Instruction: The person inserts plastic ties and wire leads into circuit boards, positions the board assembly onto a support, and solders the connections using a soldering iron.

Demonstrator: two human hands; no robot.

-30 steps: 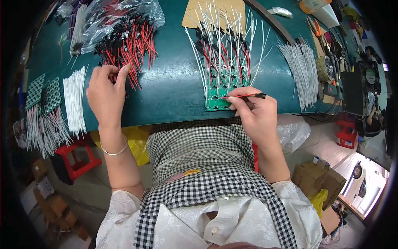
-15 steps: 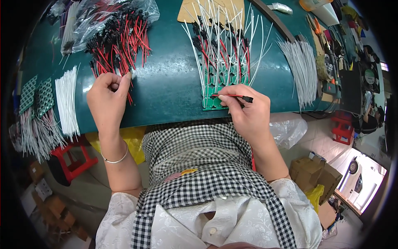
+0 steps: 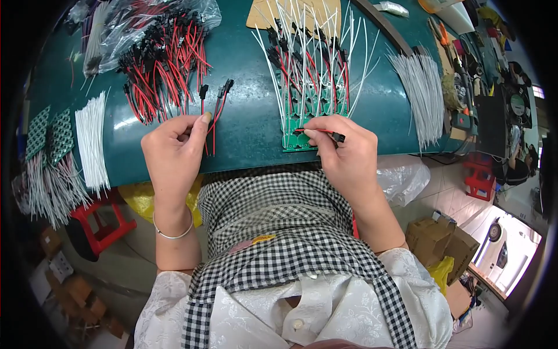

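Note:
My left hand [image 3: 174, 154] pinches red-and-black connector leads [image 3: 203, 93] between thumb and forefinger, their black plugs pointing away from me. Just left of it lies a big pile of similar leads [image 3: 168, 58]. My right hand [image 3: 350, 152] is closed on another connector lead [image 3: 337, 137], with the black plug sticking out to the right. The lead's other end is at the near part of a green circuit board panel [image 3: 289, 141]; whether it touches the board is too small to tell. White wires [image 3: 279, 87] and several red-and-black leads lie across the panel's far part.
White wire bundles lie at the left [image 3: 92, 139] and right [image 3: 419, 96] of the green work surface [image 3: 244, 151]. Green boards with wires [image 3: 36, 136] hang at the far left edge. Behind the panel is a tan board [image 3: 261, 14]; tools [image 3: 444, 41] sit at the far right.
My left hand has moved right, away from the pile, drawing connector leads out with it. My right hand stays at the panel, its lead's plug tipping slightly nearer me.

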